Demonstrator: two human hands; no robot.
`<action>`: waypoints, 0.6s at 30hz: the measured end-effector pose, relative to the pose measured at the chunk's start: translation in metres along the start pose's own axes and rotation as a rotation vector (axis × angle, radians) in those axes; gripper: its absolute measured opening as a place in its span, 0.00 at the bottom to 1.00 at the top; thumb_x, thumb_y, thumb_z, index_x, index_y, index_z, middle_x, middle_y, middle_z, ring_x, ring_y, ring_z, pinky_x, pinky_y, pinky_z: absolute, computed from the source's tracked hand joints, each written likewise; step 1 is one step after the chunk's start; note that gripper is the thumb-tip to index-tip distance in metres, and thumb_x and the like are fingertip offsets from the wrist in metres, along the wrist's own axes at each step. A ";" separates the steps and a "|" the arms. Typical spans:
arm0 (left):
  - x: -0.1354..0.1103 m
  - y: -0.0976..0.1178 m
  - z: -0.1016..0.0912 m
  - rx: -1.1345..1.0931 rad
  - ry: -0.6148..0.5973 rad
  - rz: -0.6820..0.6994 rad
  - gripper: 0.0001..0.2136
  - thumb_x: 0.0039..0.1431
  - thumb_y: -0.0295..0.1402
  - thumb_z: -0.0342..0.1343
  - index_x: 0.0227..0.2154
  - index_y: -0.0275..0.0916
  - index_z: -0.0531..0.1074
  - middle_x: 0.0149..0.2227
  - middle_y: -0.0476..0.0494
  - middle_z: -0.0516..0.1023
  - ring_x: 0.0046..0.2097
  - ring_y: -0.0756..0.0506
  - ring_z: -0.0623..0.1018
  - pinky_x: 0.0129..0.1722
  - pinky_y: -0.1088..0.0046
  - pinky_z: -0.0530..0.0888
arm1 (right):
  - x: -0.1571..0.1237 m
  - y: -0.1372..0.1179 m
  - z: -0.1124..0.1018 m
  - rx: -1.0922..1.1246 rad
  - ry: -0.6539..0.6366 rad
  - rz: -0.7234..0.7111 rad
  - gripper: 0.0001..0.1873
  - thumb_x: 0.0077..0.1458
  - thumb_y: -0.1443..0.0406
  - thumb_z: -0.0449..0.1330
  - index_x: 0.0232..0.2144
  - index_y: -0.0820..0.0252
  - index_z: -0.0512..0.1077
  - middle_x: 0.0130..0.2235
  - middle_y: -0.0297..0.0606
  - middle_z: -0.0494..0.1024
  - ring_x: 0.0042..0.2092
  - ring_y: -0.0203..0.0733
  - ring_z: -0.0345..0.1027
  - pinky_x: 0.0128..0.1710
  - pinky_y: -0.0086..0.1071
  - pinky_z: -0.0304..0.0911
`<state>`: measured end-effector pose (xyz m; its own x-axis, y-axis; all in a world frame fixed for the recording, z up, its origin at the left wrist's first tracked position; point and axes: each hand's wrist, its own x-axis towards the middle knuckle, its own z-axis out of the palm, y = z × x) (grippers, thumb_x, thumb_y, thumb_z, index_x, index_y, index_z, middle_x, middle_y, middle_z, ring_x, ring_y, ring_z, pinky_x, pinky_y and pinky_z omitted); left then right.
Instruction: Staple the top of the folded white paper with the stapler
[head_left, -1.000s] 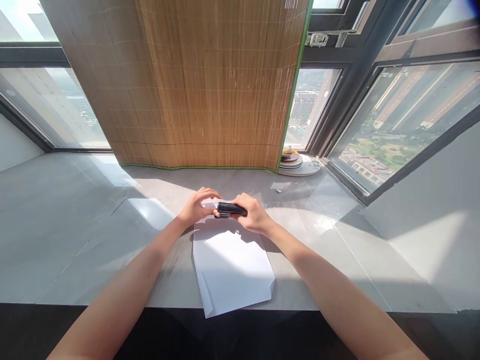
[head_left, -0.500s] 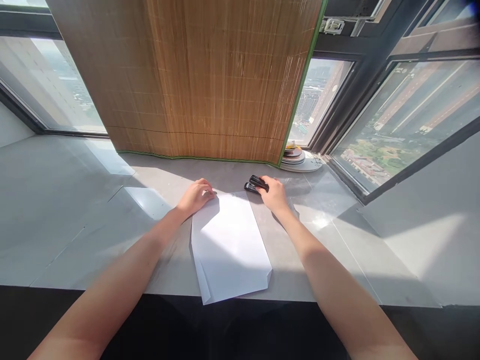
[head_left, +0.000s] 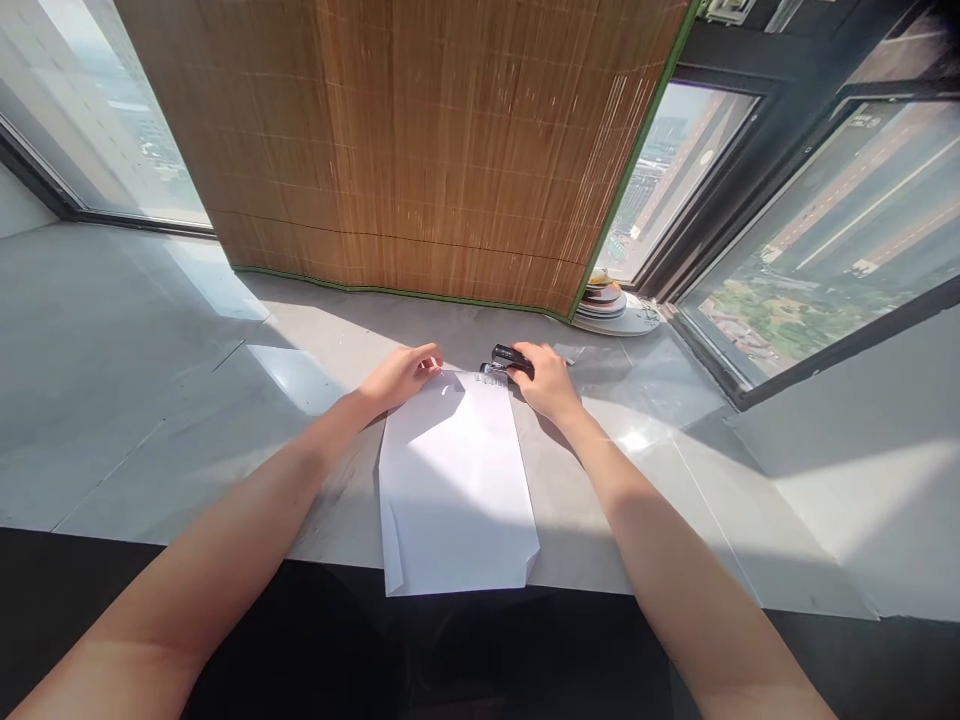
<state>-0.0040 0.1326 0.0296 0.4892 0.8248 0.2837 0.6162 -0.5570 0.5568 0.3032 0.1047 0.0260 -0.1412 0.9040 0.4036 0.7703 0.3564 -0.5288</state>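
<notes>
A stack of white paper sheets [head_left: 454, 480] lies on the grey stone sill, its near end reaching over the front edge. My left hand [head_left: 399, 376] rests on the paper's far left corner with its fingers curled down on it. My right hand [head_left: 546, 379] is closed round a black stapler [head_left: 510, 361], which sits at the paper's far right corner with its jaw at the sheet edge.
A bamboo blind [head_left: 420, 150] with a green border hangs behind the paper and down to the sill. A stack of plates [head_left: 611, 305] stands at the back right by the window frame. Windows run along the left and right.
The stapler went from the paper's far middle edge to the far right corner in my right hand. My left hand stayed on the far left corner. The camera tilted down.
</notes>
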 end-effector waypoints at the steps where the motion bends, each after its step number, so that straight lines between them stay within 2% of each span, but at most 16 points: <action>1: 0.000 0.002 0.000 0.007 -0.007 0.004 0.07 0.68 0.34 0.54 0.39 0.43 0.78 0.35 0.48 0.83 0.33 0.48 0.76 0.35 0.73 0.69 | -0.001 -0.002 -0.001 -0.004 -0.014 -0.011 0.18 0.60 0.65 0.62 0.53 0.55 0.79 0.52 0.46 0.84 0.54 0.60 0.71 0.58 0.59 0.64; 8: -0.002 0.007 -0.002 0.121 -0.045 -0.034 0.10 0.68 0.33 0.56 0.46 0.44 0.81 0.39 0.46 0.83 0.36 0.45 0.77 0.39 0.69 0.71 | -0.007 -0.019 -0.003 -0.036 -0.141 -0.109 0.21 0.64 0.67 0.58 0.57 0.51 0.76 0.52 0.43 0.83 0.55 0.59 0.70 0.58 0.58 0.60; 13: -0.002 0.013 0.005 0.246 -0.080 0.122 0.12 0.72 0.32 0.52 0.50 0.43 0.79 0.50 0.39 0.80 0.51 0.38 0.77 0.56 0.59 0.72 | -0.006 -0.020 0.002 0.015 -0.116 -0.082 0.20 0.64 0.66 0.58 0.56 0.53 0.76 0.52 0.44 0.83 0.55 0.59 0.70 0.58 0.56 0.63; 18: -0.003 0.017 0.011 0.275 -0.167 0.201 0.20 0.74 0.28 0.45 0.58 0.46 0.77 0.55 0.38 0.77 0.55 0.37 0.75 0.58 0.57 0.70 | -0.005 -0.017 0.004 0.035 -0.114 -0.092 0.19 0.63 0.67 0.59 0.55 0.52 0.76 0.53 0.43 0.83 0.55 0.58 0.69 0.59 0.55 0.64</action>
<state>0.0120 0.1193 0.0298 0.6970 0.6817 0.2222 0.6294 -0.7302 0.2660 0.2883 0.0944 0.0303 -0.2815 0.8875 0.3648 0.7288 0.4451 -0.5204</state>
